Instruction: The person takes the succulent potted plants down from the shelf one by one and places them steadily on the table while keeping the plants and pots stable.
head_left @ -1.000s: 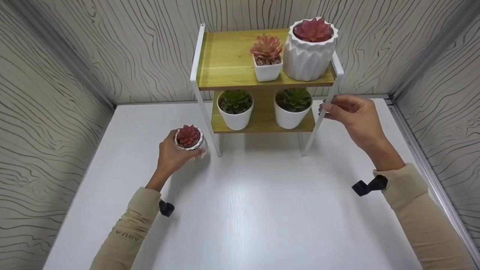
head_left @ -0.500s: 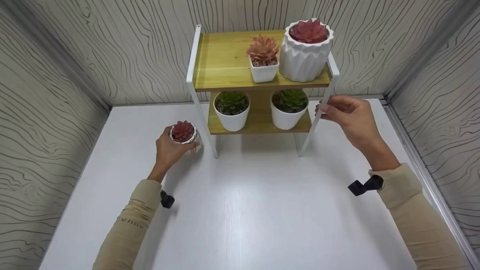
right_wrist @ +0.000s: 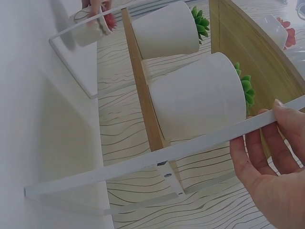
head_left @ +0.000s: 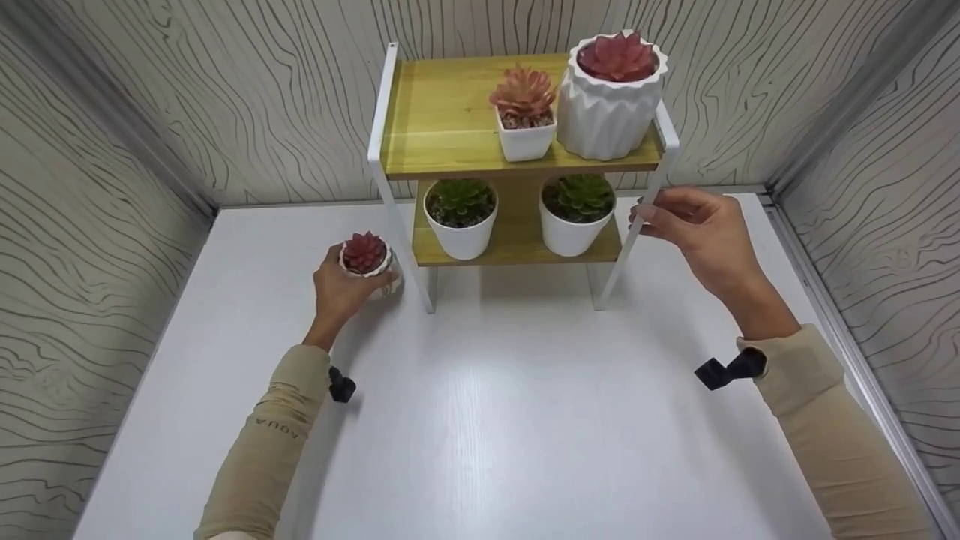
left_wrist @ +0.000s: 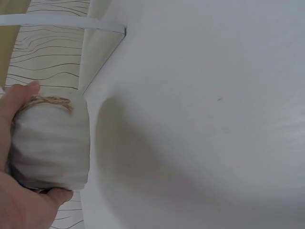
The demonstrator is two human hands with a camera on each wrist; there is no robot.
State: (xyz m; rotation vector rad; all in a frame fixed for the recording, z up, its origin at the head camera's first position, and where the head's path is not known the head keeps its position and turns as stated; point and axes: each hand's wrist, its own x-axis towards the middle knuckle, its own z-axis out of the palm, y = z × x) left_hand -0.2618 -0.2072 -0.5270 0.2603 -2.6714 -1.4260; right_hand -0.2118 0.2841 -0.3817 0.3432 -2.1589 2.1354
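Note:
My left hand [head_left: 341, 289] grips a small white pot with a red succulent [head_left: 365, 253], left of the two-tier shelf. In the left wrist view this pot [left_wrist: 55, 140] has twine round it, and its base is close to the tabletop; whether it touches I cannot tell. My right hand [head_left: 701, 232] pinches the white metal frame [head_left: 651, 191] at the shelf's right side between thumb and fingers. On the wooden top board [head_left: 435, 112] stand a square pot with a pink succulent [head_left: 525, 142] and a large ribbed pot [head_left: 609, 116] with a red one.
Two white pots with green succulents, a left pot [head_left: 463, 232] and a right pot [head_left: 574, 231], stand on the lower board [head_left: 517, 253]. The white table [head_left: 480, 405] meets wood-patterned panels [head_left: 285, 112] at the back and sides.
My left hand, still holding the red succulent's pot, has moved back along the shelf's left side. My right hand keeps its place on the frame. The head view has shifted slightly.

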